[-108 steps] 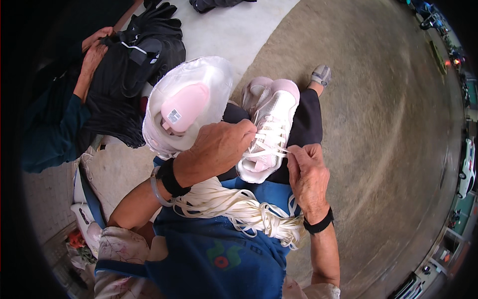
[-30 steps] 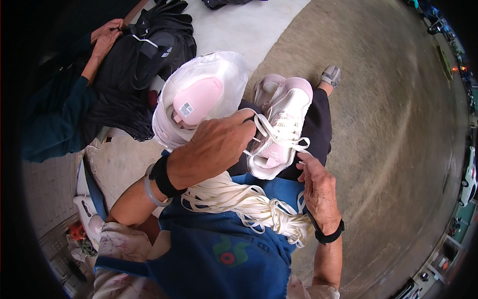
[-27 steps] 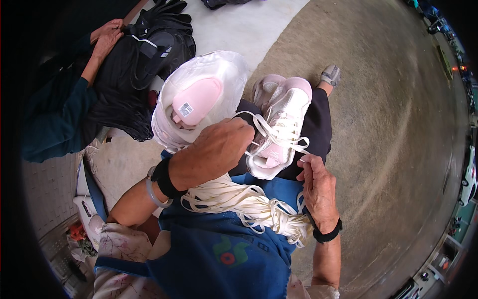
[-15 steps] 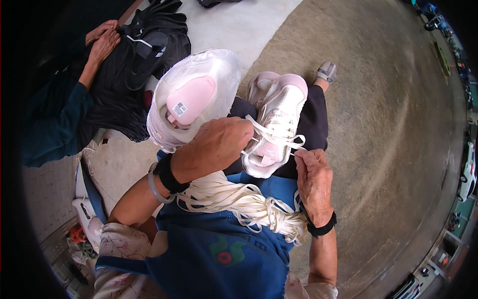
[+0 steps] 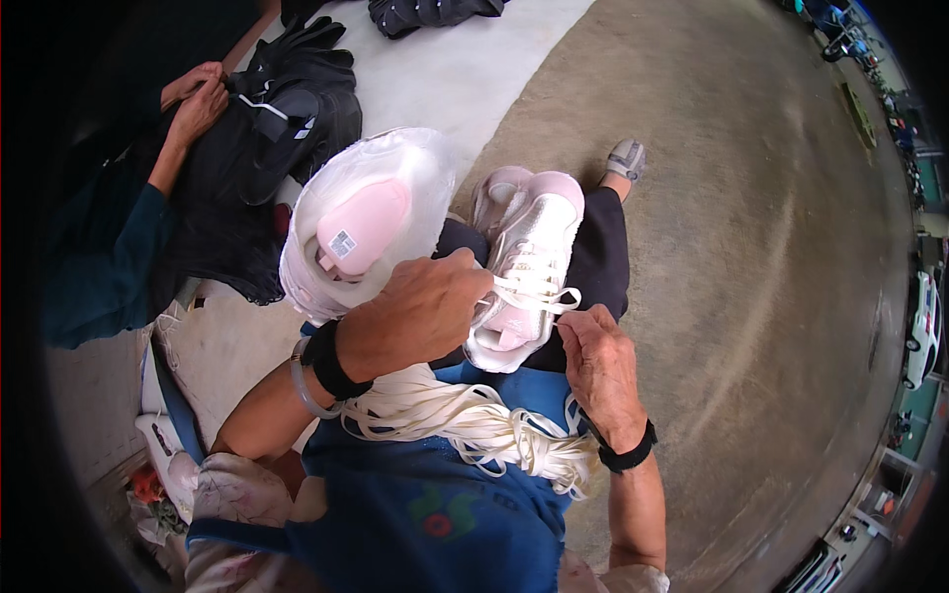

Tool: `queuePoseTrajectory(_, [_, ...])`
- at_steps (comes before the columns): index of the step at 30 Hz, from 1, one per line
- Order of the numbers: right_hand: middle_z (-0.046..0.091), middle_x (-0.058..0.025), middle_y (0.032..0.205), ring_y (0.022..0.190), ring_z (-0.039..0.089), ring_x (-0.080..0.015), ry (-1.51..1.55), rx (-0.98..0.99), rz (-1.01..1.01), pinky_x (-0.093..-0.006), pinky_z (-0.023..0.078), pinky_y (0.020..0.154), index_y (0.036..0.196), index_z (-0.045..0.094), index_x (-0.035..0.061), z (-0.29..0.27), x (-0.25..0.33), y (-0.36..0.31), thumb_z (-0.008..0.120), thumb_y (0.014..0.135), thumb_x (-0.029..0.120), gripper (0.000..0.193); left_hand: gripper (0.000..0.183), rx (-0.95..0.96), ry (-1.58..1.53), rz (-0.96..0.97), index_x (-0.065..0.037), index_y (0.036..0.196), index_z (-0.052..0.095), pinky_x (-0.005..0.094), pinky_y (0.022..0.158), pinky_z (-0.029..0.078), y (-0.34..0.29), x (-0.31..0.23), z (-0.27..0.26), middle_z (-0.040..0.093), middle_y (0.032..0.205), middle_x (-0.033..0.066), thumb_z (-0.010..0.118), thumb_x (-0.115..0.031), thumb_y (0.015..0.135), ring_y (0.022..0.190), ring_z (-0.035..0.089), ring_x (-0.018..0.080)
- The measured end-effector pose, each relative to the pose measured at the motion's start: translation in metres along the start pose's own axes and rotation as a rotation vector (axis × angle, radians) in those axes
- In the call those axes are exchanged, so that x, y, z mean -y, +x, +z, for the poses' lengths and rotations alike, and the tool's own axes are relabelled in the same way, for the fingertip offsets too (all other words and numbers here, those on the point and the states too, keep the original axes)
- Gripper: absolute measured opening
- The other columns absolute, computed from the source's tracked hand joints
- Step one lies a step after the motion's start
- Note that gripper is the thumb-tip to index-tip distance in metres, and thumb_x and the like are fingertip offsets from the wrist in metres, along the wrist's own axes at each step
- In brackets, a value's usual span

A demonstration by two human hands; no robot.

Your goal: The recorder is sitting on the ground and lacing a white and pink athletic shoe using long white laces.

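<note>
A white and pink sneaker (image 5: pixel 542 237) lies on my knees with its opening toward me. Against its left side rests a second pink and white sneaker (image 5: pixel 487 203), partly hidden. A loose white shoelace (image 5: pixel 534 295) is looped across the tongue of the front shoe. My left hand (image 5: pixel 427 306) is closed at the left side of the opening, gripping a lace end; its fingertips are mostly hidden. On the right, my right hand (image 5: pixel 599 358) pinches the other end between thumb and fingers. A thick bundle of cream laces (image 5: pixel 445 407) lies across my blue apron (image 5: pixel 395 494).
Left of the sneakers stands a translucent white wrapping (image 5: pixel 410 163) around a pink insole-like piece (image 5: pixel 366 225). Further left, another person's hands (image 5: pixel 198 99) work at a heap of black shoe parts (image 5: pixel 287 128). More black pieces (image 5: pixel 430 14) lie on the pale surface beyond.
The view has shifted, so the shoe and both hands appear slightly further left and lower. Both hands keep their hold on the lace ends.
</note>
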State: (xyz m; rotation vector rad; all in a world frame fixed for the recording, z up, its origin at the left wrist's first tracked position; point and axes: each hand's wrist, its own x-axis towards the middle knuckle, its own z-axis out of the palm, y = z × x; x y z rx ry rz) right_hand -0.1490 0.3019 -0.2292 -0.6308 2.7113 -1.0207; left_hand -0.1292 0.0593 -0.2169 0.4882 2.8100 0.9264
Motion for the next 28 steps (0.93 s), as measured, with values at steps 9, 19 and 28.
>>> queuePoseTrajectory(9, [0.059, -0.0161, 0.079, 0.069, 0.061, -0.035, -0.081, 0.001, -0.039, -0.0422, 0.05, 0.062, 0.092, 0.064, 0.0005, 0.009, 0.004, 0.001, 0.064, 0.088, 0.001, 0.004, 0.006, -0.098, -0.196, -0.12, 0.001, 0.086, 0.055, 0.0466, 0.067, 0.046, 0.009, 0.011, 0.017, 0.057, 0.081, 0.0206, 0.058, -0.004, 0.089, 0.08, 0.058, 0.0416])
queuePoseTrajectory(19, [0.059, -0.0198, 0.083, 0.064, 0.061, -0.0396, -0.038, -0.122, 0.061, -0.0456, 0.051, 0.057, 0.093, 0.062, 0.0004, 0.027, 0.01, -0.006, 0.061, 0.092, 0.005, 0.004, 0.008, -0.164, -0.177, -0.092, 0.0, 0.088, 0.056, 0.0471, 0.065, 0.047, -0.003, 0.004, 0.034, 0.058, 0.08, 0.0192, 0.06, -0.006, 0.089, 0.076, 0.06, 0.0406])
queuePoseTrajectory(28, [0.062, -0.0173, 0.094, 0.075, 0.061, -0.0351, -0.197, -0.226, 0.023, -0.0418, 0.051, 0.064, 0.102, 0.064, 0.0037, 0.019, 0.022, -0.021, 0.073, 0.087, 0.014, 0.021, 0.027, -0.095, 0.148, -0.131, -0.006, 0.106, 0.057, 0.0464, 0.097, 0.039, -0.022, -0.026, 0.004, 0.057, 0.116, 0.0161, 0.073, -0.01, 0.084, 0.114, 0.053, 0.0361])
